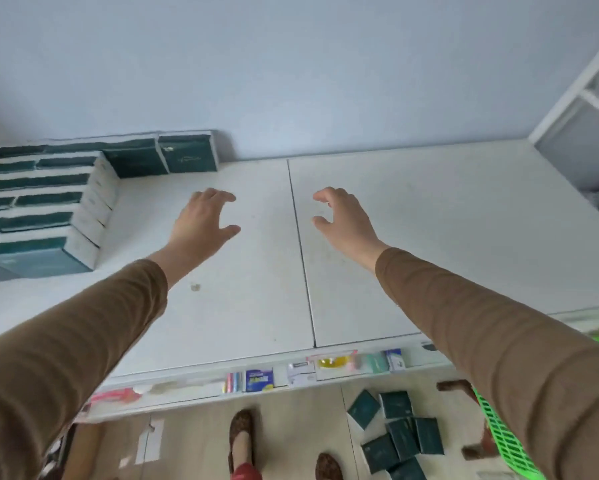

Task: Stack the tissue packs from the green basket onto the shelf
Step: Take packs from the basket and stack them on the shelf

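Dark green tissue packs point(41, 199) stand stacked in rows at the left of the white shelf top point(412, 237), with two more packs point(189, 155) against the back wall. My left hand point(204, 220) and my right hand point(344, 220) hover over the bare middle of the shelf, fingers loosely curved, holding nothing. Several loose tissue packs point(398, 434) lie on the floor below. The green basket point(505, 441) shows at the lower right, partly hidden by my right sleeve.
A lower shelf edge point(256, 379) carries small packaged goods. My feet in patterned slippers point(242, 431) stand on the tiled floor. A white rack frame point(582, 98) rises at the right. A seam point(301, 251) runs down the shelf top.
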Demonstrator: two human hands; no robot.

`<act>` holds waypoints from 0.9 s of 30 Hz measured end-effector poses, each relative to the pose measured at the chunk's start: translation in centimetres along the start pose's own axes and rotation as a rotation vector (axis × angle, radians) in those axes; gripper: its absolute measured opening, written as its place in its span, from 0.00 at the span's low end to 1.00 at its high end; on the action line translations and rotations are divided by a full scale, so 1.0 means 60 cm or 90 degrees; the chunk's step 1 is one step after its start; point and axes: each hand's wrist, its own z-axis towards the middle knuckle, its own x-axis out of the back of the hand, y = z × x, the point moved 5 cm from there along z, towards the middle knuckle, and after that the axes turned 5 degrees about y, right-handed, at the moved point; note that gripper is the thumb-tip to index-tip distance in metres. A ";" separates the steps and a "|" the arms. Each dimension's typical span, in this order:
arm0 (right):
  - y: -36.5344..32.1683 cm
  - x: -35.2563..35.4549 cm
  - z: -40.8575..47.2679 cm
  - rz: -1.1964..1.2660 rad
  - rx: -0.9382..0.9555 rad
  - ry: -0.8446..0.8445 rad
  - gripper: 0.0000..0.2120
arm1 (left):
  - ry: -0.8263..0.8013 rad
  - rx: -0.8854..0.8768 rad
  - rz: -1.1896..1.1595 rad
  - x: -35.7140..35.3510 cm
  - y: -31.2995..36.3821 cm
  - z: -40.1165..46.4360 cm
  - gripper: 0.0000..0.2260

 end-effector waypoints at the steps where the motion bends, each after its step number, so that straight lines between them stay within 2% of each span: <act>1: 0.021 0.026 -0.029 -0.013 0.001 0.005 0.18 | -0.004 -0.015 -0.005 -0.012 0.042 -0.015 0.23; 10: 0.203 0.214 -0.293 -0.092 -0.073 0.083 0.17 | -0.065 -0.180 -0.076 -0.125 0.370 -0.130 0.22; 19: 0.372 0.328 -0.546 -0.121 -0.192 0.115 0.15 | -0.107 -0.316 -0.117 -0.235 0.618 -0.277 0.21; 27: 0.615 0.402 -0.715 -0.106 -0.350 0.062 0.17 | -0.226 -0.329 -0.100 -0.427 0.846 -0.363 0.21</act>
